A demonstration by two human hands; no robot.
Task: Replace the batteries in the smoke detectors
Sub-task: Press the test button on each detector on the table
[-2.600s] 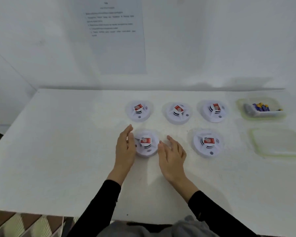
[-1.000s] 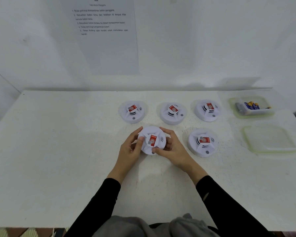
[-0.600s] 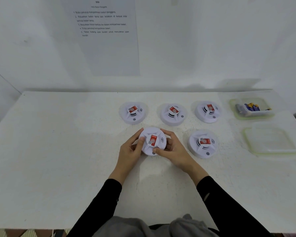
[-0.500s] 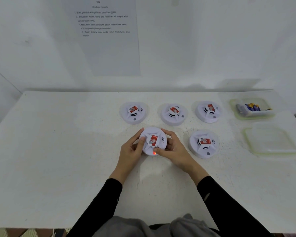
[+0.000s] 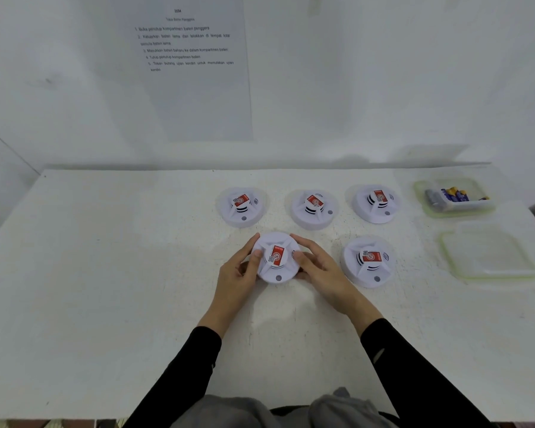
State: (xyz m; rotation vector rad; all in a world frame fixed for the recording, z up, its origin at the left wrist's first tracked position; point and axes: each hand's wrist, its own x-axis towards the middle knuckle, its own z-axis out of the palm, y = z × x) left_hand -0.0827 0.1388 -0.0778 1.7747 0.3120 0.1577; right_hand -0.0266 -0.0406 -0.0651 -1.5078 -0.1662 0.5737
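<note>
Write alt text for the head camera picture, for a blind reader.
A left hand and right hand grip a white smoke detector at a table. Four more detectors lie nearby; a tub of batteries and a lid sit at right.

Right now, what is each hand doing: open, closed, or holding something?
Left hand: holds the front smoke detector by its left side, thumb on top.
Right hand: holds the same detector by its right side.

Five round white smoke detectors [image 5: 314,208] (red-labelled, face up), batteries [image 5: 454,196] far right
</note>
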